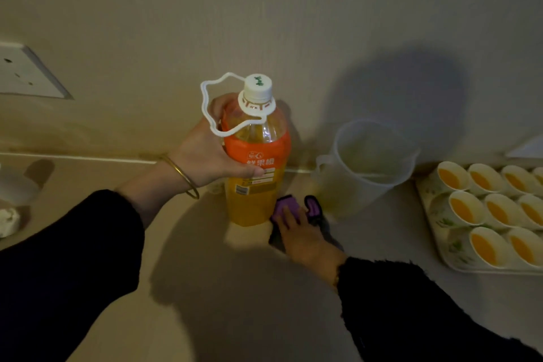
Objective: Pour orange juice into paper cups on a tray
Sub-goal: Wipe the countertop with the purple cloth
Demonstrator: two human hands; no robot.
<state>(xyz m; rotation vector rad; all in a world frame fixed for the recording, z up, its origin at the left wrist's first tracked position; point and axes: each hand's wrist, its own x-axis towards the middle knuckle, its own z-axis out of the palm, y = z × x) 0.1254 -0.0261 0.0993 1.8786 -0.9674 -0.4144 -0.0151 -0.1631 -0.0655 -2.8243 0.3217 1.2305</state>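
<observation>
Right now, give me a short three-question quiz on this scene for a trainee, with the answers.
1. True or false: the bottle has its cap on.
2. Fill in: the cups on the tray hold ____.
3. What does the right hand rest on? A bottle, B purple cloth, C tray.
Key: 1 true; 2 orange juice; 3 B.

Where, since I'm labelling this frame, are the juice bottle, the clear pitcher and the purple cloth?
juice bottle [255, 156], head view, orange label.
clear pitcher [361, 185], head view, front wall.
purple cloth [313, 206], head view, its right purple patch.
</observation>
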